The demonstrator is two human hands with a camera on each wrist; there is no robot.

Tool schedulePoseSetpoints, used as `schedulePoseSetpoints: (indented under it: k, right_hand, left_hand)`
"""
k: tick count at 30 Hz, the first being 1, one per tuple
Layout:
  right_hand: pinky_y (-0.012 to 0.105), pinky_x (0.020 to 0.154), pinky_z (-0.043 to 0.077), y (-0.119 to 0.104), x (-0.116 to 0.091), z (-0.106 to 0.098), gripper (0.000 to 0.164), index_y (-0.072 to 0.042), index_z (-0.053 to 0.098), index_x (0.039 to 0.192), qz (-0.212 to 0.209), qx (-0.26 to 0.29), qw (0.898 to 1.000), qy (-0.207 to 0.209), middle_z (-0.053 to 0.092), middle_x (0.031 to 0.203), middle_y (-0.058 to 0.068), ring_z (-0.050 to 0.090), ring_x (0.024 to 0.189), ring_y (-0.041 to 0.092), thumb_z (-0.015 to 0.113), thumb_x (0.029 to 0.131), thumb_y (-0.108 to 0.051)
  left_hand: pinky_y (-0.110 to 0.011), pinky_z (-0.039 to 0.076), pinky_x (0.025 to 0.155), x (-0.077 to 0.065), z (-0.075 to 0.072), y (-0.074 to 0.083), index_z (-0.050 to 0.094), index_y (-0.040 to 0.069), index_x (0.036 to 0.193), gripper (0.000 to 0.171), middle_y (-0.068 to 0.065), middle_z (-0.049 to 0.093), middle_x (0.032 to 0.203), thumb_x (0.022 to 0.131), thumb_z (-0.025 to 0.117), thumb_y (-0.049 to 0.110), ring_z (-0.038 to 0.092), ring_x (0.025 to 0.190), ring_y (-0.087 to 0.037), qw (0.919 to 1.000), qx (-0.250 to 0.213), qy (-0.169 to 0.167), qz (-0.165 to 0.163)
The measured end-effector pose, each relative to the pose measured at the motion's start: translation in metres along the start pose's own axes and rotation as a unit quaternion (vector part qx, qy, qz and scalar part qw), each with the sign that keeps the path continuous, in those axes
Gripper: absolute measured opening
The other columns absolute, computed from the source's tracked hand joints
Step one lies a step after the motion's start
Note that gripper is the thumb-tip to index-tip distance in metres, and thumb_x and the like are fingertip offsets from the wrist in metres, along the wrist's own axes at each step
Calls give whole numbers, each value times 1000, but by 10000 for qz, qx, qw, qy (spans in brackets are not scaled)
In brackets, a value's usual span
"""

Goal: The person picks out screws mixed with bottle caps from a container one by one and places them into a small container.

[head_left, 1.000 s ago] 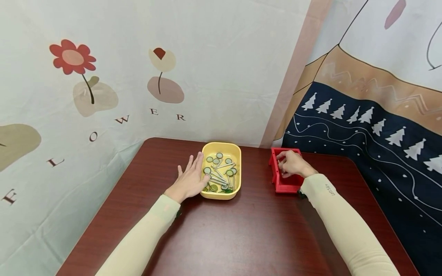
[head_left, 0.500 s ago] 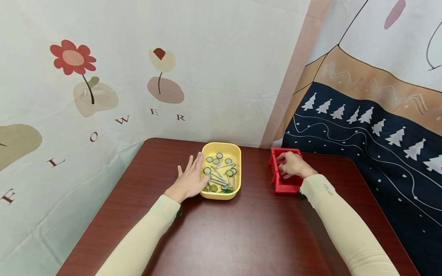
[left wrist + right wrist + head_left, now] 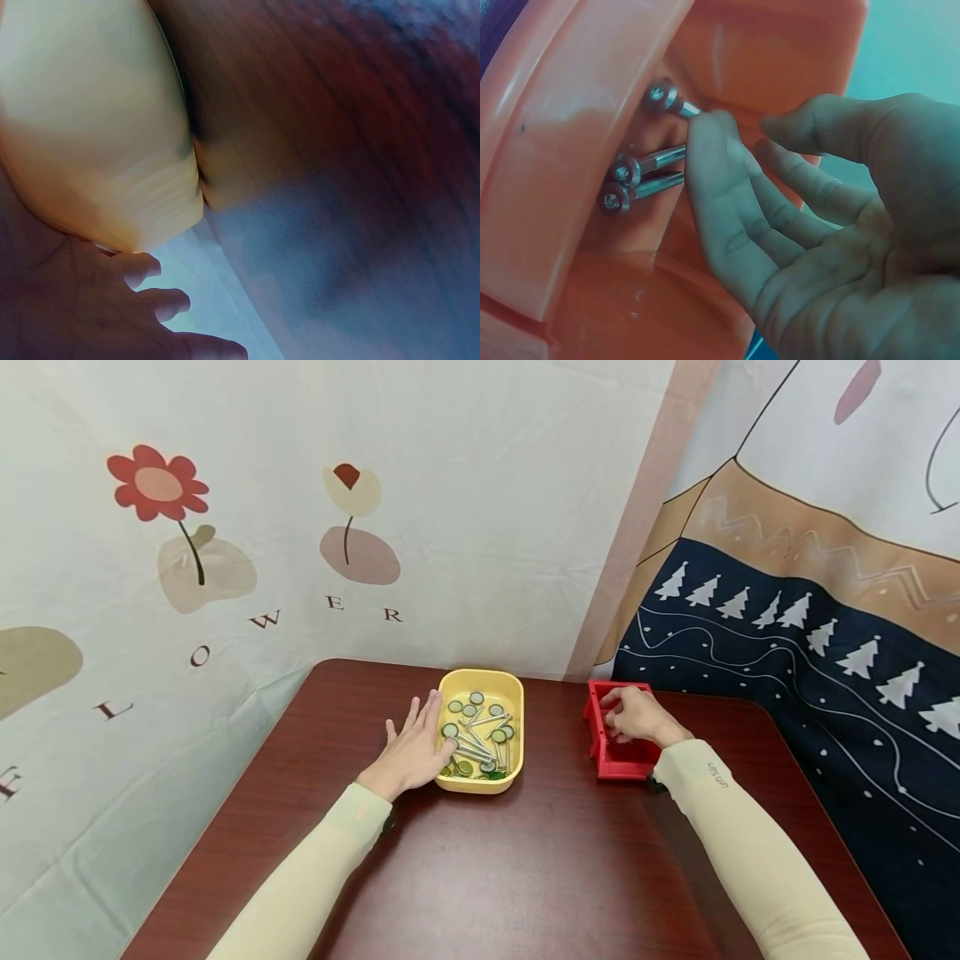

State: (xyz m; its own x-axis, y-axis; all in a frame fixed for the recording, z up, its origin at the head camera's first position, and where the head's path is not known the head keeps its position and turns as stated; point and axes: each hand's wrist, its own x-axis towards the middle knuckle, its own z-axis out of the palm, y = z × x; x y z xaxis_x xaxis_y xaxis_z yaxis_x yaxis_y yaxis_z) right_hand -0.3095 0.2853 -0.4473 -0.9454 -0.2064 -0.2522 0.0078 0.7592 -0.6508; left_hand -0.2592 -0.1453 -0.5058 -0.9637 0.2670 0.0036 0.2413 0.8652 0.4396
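My left hand (image 3: 411, 752) rests against the left side of a yellow bin (image 3: 480, 787), its fingers spread and straight and its thumb over the rim. In the left wrist view the fingers (image 3: 166, 302) lie along the bin's outer wall (image 3: 97, 112). Inside are long bolts (image 3: 474, 750) and several round discs (image 3: 499, 737). My right hand (image 3: 637, 716) reaches into a red bin (image 3: 626, 770). In the right wrist view its fingers are loosely bent, the thumb (image 3: 817, 127) apart from them. Three socket-head bolts (image 3: 660, 159) lie behind the fingertips, their far ends hidden.
Both bins stand near the back edge of a dark red-brown table (image 3: 480, 877), with a stretch of tabletop between them. A printed cloth (image 3: 480, 527) with flowers and letters hangs behind, and a dark blue part with trees (image 3: 750, 635) is at the right.
A thin pale piece at my right fingertips one second ago no longer shows there. The right hand has barely shifted inside the red bin. My left hand has stayed put.
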Motion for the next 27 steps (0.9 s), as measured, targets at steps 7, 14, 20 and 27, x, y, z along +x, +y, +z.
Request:
schedulePoseSetpoints:
  k: [7, 14, 20, 27]
  right_hand:
    - [45, 91, 72, -4, -3, -1, 44, 8, 65, 153, -298, -684, 9963, 423, 80, 125, 28, 79, 97, 30, 65, 110, -6]
    - [61, 114, 64, -12, -8, 3, 45, 7, 68, 151, -574, -1293, 9854, 949, 80, 135, 29, 74, 120, 40, 65, 109, -8]
    - [50, 92, 69, -24, -14, 10, 45, 5, 67, 153, -543, -1557, 9779, 1283, 69, 144, 30, 69, 114, 38, 63, 110, -8]
    - [61, 102, 69, -38, -17, 20, 47, 1, 68, 155, -765, -1652, 9733, 1400, 62, 155, 31, 65, 128, 43, 70, 109, -9]
  left_hand:
    - [-94, 7, 134, 0, 0, -1, 1, 10, 189, 95, -7, 3, 199, 115, 50, 42, 3, 185, -44, 10000, 0, 10, 21]
    - [-94, 6, 135, 0, 0, 0, 2, 10, 189, 95, -5, 1, 199, 114, 50, 42, 3, 186, -44, 10000, -23, 5, 22]
    - [-94, 6, 135, 1, -1, 0, 2, 10, 189, 96, -6, 0, 199, 114, 51, 43, 3, 186, -43, 10000, 7, 5, 3]
    - [-93, 5, 135, 1, -1, -1, 1, 10, 189, 95, -5, -4, 199, 114, 49, 44, -2, 186, -42, 10000, 57, -26, -11]
